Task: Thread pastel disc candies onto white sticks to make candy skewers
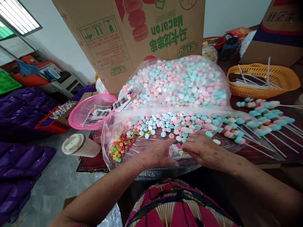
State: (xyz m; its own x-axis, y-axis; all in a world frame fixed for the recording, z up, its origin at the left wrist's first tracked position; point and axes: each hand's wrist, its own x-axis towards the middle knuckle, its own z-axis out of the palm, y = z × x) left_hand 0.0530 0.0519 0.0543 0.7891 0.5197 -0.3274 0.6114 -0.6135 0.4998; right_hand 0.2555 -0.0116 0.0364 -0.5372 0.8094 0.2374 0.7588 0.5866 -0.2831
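Observation:
A small clear packet with colourful print (178,151) lies on the plastic sheet in front of me, between my two hands. On its left side my left hand (157,154) is open, thumb apart from the fingers, which reach toward the packet's edge. My right hand (201,149) lies with fingers stretched over the packet's right edge. Just beyond the hands are loose pink, blue and white marshmallow discs (175,121), spilling from a big clear bag (170,110). Small coloured ring candies (120,146) and a few yellow twist ties (144,135) lie to the left.
Marshmallow skewers (267,118) are piled at right, beside an orange basket (260,91) of white sticks. At left stand a pink basket (78,116) with packets and a lidded cup (81,145) near the table edge. A large carton (142,37) stands behind the bag.

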